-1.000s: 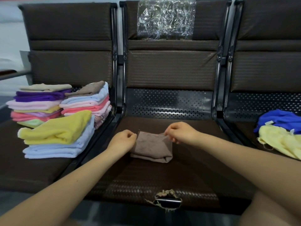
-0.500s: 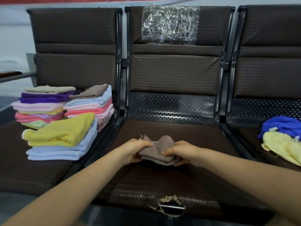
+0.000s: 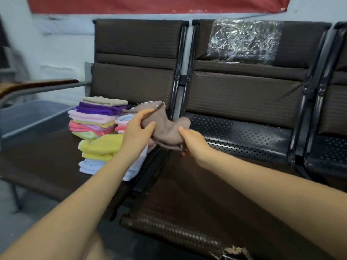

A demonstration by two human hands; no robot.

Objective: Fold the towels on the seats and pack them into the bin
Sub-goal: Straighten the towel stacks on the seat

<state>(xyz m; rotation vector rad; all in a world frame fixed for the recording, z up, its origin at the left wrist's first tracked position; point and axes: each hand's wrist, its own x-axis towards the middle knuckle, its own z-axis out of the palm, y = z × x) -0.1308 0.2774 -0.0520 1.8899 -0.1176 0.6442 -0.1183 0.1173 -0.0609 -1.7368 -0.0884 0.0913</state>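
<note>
1. Big change from half a second back: the brown towel (image 3: 167, 128) isn't on the middle seat (image 3: 197, 194) anymore. It's up in the air, carried left, right over the gap between the middle seat and the left seat (image 3: 43, 156).
2. The view swung left too, so the blue and yellow loose towels on the right-hand seat dropped out of frame, and a grey bin (image 3: 28, 113) showed up past the left seat's far edge.
3. The folded stacks (image 3: 97, 119) look the same as before, sitting on the left seat, with the yellow towel (image 3: 101, 147) on top of the front pile.
4. Left hand (image 3: 138, 131): arm stretched forward, thumb on the near side of the towel's left end, fingers curled round behind it, so it's gripping the cloth.
5. Right hand (image 3: 191, 141): also reaching out, pinching the towel's lower right edge between thumb and fingers.
6. The towel sags and bunches between the two hands, just in front of the rear stacks, not touching them as far as I can tell.
</note>
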